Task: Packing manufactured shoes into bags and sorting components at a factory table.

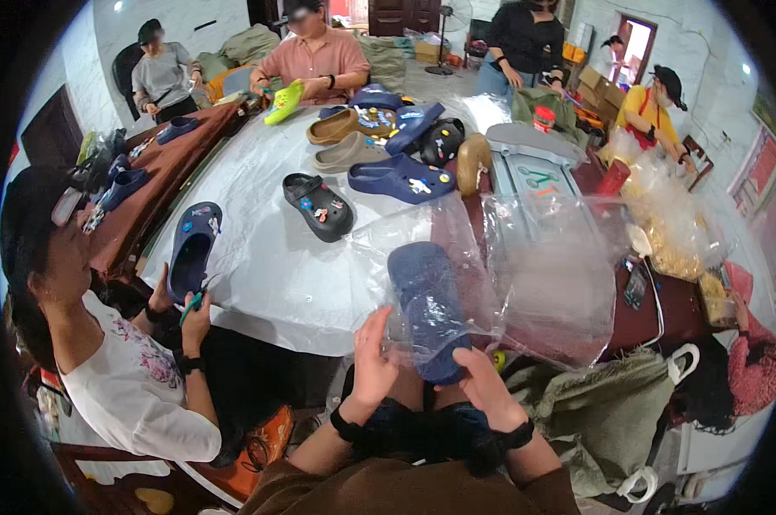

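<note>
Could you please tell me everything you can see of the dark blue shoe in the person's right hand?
The dark blue shoe is long and rounded at both ends, looking like moulded foam or rubber. It points away from the person at the table's edge. Clear plastic covers much of it, and glare obscures which face is up. The right hand grips its near end; the left hand is beside it.

Single wide fisheye view from the wearer's head, downward and forward across the white table [255, 279] at close range.
</note>
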A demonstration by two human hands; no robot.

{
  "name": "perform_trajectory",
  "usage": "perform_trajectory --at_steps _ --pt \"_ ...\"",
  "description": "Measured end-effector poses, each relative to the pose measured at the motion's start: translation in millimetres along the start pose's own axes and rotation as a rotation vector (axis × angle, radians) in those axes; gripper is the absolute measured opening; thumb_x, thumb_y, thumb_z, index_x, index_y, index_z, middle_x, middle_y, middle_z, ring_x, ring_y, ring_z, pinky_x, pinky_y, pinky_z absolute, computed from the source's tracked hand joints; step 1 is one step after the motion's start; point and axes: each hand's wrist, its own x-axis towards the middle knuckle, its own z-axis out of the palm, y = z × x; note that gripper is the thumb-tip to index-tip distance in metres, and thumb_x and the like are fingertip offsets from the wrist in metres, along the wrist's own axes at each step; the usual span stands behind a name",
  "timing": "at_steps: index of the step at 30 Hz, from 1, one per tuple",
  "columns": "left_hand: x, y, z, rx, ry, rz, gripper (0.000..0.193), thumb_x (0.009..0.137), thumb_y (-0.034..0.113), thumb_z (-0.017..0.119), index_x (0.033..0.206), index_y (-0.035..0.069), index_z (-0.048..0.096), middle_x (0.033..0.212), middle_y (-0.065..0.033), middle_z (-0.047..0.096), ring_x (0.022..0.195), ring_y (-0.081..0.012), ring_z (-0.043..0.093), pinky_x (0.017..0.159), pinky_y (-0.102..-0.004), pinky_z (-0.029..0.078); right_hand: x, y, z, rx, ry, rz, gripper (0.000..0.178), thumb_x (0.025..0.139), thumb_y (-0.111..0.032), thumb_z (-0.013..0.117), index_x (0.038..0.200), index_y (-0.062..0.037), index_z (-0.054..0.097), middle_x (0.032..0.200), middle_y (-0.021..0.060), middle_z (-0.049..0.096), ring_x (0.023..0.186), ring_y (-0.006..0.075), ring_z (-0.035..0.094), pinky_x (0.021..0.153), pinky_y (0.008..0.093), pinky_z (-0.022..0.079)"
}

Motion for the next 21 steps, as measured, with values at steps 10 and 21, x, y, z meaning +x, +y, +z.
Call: perform_trajectory --at_steps 10,21 --pt "9 53 -28 0.192 -0.014 0.390 0.070 0.065 -0.014 0.053 0.131 0.009 0.060 0.132 -0.0147 0.060 0.104 -0.0367 0.053 0.093 -0.0419 0.046 17 10 26 -0.902 0.352 -0.429 0.046 0.087 -0.028 0.075 0.116 0.0029 0.058 0.111 0.0163 0.065 0.102 0.0269 0.062 0.091 0.0364 0.048" --pt "16 3 -19 0.125 0.132 0.131 0.075 0.080 -0.005 0.066 0.147 0.003 0.035 0.129 -0.0221 0.056 0.107 -0.0348 0.057 0.087 -0.0388 0.050 46 37 -22 -1.328 0.645 -0.471 0.057 0.086 -0.046 0.073 0.108 0.0055 0.059 0.099 0.0272 0.064 0.093 0.0451 0.060 0.083 0.0497 0.047"
